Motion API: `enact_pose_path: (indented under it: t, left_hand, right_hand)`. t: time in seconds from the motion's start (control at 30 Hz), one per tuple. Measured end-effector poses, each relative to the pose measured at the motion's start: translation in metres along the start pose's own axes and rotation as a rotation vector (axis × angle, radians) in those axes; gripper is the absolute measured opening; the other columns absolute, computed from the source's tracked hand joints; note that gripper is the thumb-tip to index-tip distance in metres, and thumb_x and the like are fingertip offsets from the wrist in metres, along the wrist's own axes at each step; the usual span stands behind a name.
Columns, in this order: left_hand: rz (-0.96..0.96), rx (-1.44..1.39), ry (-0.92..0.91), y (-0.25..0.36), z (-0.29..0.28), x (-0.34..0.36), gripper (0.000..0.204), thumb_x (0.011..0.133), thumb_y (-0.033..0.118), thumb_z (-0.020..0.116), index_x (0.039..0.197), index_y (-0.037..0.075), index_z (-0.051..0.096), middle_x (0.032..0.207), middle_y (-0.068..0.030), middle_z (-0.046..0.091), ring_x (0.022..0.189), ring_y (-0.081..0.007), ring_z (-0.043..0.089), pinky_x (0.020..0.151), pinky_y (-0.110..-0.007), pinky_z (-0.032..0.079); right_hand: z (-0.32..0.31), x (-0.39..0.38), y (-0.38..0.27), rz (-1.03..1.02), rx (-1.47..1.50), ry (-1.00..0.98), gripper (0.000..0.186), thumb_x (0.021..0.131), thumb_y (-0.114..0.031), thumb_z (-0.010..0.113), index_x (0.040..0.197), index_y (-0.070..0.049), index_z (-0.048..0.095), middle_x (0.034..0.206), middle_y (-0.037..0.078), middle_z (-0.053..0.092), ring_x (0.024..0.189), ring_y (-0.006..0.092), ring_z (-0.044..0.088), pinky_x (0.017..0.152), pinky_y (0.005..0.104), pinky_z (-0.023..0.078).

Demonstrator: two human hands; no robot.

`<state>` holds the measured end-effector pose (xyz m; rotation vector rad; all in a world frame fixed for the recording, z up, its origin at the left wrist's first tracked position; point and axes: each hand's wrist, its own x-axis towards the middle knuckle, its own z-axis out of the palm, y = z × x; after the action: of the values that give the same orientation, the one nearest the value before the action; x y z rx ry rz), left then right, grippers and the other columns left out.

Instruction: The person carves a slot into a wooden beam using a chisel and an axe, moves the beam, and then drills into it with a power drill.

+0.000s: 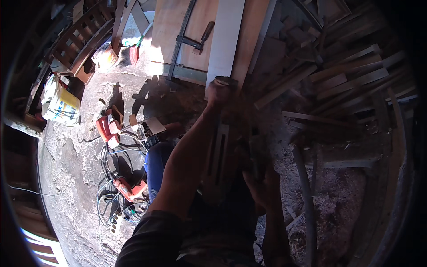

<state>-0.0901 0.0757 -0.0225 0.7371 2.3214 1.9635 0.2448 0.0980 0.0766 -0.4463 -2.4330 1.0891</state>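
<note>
My left hand (pixel 219 93) reaches forward, closed around a dark object (pixel 226 81) whose kind is unclear, beside the lower end of a pale board (pixel 227 40). My right hand (pixel 262 184) is lower, at the right of my body, closed on a dark tool (pixel 254 151) that is blurred and in shadow. Between my arms lies a dark wooden piece with a long slot (pixel 220 151), dim and hard to make out. A bar clamp (pixel 191 42) rests on the panel (pixel 164 31) left of the pale board.
Red power tools (pixel 106 127) (pixel 130 189) lie among tangled cords on the sunlit floor at left, with buckets (pixel 62 107) and a red brush (pixel 132 55) beyond. Loose wooden offcuts (pixel 344 78) are piled at right. A curved pipe-like piece (pixel 304 187) runs along my right side.
</note>
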Motion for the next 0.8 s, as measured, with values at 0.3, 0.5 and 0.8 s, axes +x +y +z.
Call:
enact_pose_path:
  t: [0.3, 0.5, 0.8]
  left_hand:
    - [-0.013, -0.441, -0.204, 0.091, -0.059, -0.054, 0.015, 0.085, 0.009, 0.076, 0.076, 0.006, 0.064, 0.071, 0.0023, 0.063, 0.069, -0.0069, 0.059, 0.062, -0.028, 0.047]
    - [0.160, -0.267, 0.057, 0.080, -0.056, -0.060, 0.018, 0.084, 0.012, 0.078, 0.075, 0.003, 0.066, 0.069, 0.0001, 0.065, 0.064, -0.0073, 0.057, 0.058, -0.029, 0.045]
    - [0.066, -0.356, 0.096, 0.081, -0.064, -0.071, 0.019, 0.084, 0.012, 0.077, 0.074, 0.003, 0.064, 0.065, 0.0008, 0.061, 0.061, -0.0066, 0.056, 0.054, -0.029, 0.043]
  right_hand:
    - [-0.001, -0.034, 0.005, 0.559, 0.345, -0.095, 0.047, 0.086, -0.009, 0.074, 0.127, -0.003, 0.054, 0.081, 0.006, 0.062, 0.059, 0.0120, 0.058, 0.052, 0.0285, 0.047]
    - [0.011, -0.028, -0.005, 0.602, 0.364, -0.122, 0.049, 0.085, -0.005, 0.073, 0.130, -0.003, 0.053, 0.074, 0.000, 0.056, 0.050, 0.0084, 0.053, 0.044, 0.0253, 0.043]
    - [0.020, -0.030, -0.008, 0.609, 0.324, -0.176, 0.050, 0.085, -0.008, 0.075, 0.130, -0.002, 0.053, 0.074, 0.000, 0.056, 0.051, 0.0080, 0.054, 0.045, 0.0246, 0.044]
